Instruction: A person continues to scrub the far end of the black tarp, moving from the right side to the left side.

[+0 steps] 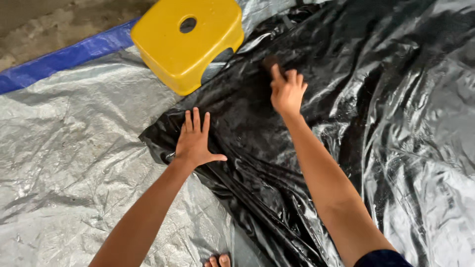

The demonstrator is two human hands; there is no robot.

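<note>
Left hand (194,140) flat, fingers spread, pressing the black plastic sheet (316,148) near its left edge. Right hand (287,90) further up the same sheet, fingers curled around a small dark object (269,63), too blurred to identify. Sheet glossy, crumpled, spread across a silver-grey tarp (69,148) with a blue border (64,58). 1 yellow plastic stool (185,42), round hole in its top, stands at the sheet's upper-left edge. Bare concrete floor (44,20) beyond. Toes (217,260) at bottom edge. Tarp lies open left of the sheet
</note>
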